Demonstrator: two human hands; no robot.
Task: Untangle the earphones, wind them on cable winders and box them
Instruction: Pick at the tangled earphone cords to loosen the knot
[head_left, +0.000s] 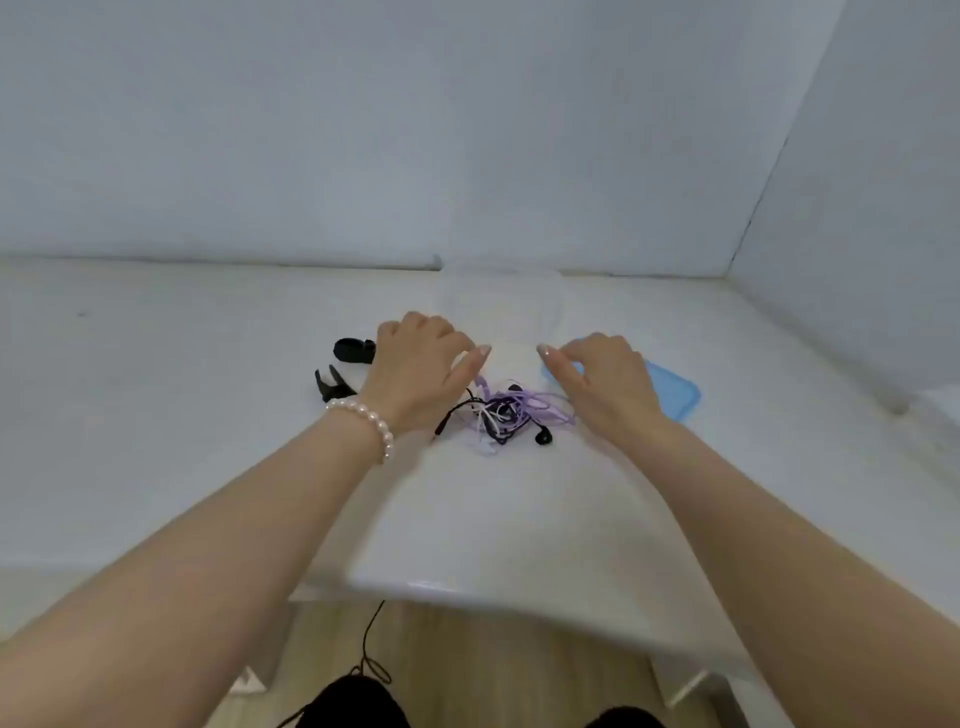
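A tangled heap of earphones (506, 415) in purple, white and black lies on the white table (182, 415). My left hand (415, 369), with a pearl bracelet at the wrist, hovers above the heap's left side, fingers loosely curled and holding nothing. To the right of the heap hovers my right hand (608, 379), thumb pointing left, also holding nothing. Two black cable winders (356, 351) (330, 384) lie left of my left hand. A clear box (501, 306) stands behind the heap, and its blue lid (675, 389) lies partly under my right hand.
Walls close off the table at the back and right. The table's front edge (467, 592) is close to my body, with wooden floor and a thin black cord (371, 639) below it.
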